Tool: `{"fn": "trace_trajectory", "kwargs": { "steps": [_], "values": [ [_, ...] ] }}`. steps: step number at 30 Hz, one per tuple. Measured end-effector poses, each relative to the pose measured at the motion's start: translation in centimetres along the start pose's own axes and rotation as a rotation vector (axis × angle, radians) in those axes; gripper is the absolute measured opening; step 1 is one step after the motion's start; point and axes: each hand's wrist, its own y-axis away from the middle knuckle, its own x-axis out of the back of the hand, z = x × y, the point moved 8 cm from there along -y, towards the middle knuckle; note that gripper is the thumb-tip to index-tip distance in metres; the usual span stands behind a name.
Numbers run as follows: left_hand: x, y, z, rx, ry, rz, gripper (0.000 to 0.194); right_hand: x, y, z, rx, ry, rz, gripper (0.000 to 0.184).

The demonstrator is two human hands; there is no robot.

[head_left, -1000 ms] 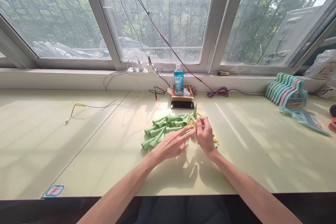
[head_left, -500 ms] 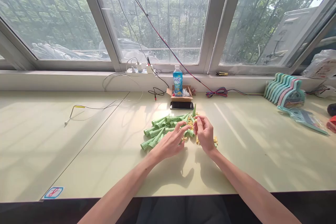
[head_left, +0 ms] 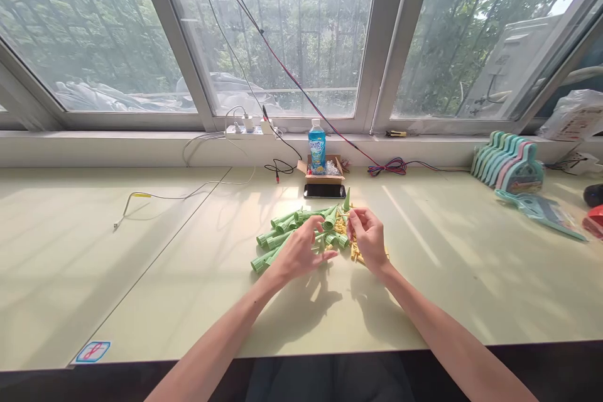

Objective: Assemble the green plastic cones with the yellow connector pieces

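Several green cone-shaped pieces with ribbed, hollow wide ends (head_left: 271, 240) lie in a heap on the table. Just beside them is a pile of small yellow plastic pieces (head_left: 357, 254), partly covered by my right hand. My left hand (head_left: 301, 248) hovers over the front of the green heap, thumb and fingers apart, holding nothing. My right hand (head_left: 368, 235) is closed in a pinch above the yellow pile; what its fingertips hold is too small and hidden to make out. One green cone (head_left: 347, 201) stands point up behind the right fingertips.
Behind the heap lie a dark phone (head_left: 325, 191) and a small cardboard box (head_left: 336, 179) with a blue bottle (head_left: 317, 147). A bundled cable (head_left: 393, 167) sits farther right. Pastel, handled items (head_left: 511, 160) stand at the right, and a thin cable (head_left: 155, 196) crosses the left side.
My left hand has drawn back slightly left, away from the right fingertips, and its fingers have spread. My right hand stays nearly in place, still pinched.
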Motion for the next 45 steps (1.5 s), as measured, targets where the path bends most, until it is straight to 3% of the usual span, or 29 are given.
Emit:
{"fn": "trace_trajectory", "kwargs": {
  "steps": [3,12,19,25,30,37,45],
  "values": [
    [0.2,-0.2,0.2,-0.015,-0.009,-0.076,0.032,0.1,-0.1,-0.1,-0.012,-0.005,0.012,0.028],
    [-1.2,0.2,0.5,0.001,0.117,-0.227,0.01,0.1,0.0,0.2,0.001,0.002,0.002,0.025],
    [-1.8,0.1,0.2,0.007,0.199,-0.198,0.015,0.0,0.0,0.6,-0.009,0.018,-0.012,0.026],
    [-1.8,0.2,1.0,-0.031,0.143,-0.158,0.02,-0.1,0.1,0.1,0.018,0.028,-0.03,0.023],
    [-1.0,0.0,1.7,-0.043,0.137,-0.092,0.024,-0.1,0.1,0.1,0.023,0.026,-0.022,0.021],
    [0.4,-0.6,0.6,0.117,0.512,0.009,0.033,-0.5,0.3,0.2,0.01,0.043,-0.041,0.024],
    [-0.9,-0.4,-0.7,0.349,0.921,0.007,0.042,-0.9,0.4,0.4,0.0,0.039,-0.078,0.023]
  ]
}}
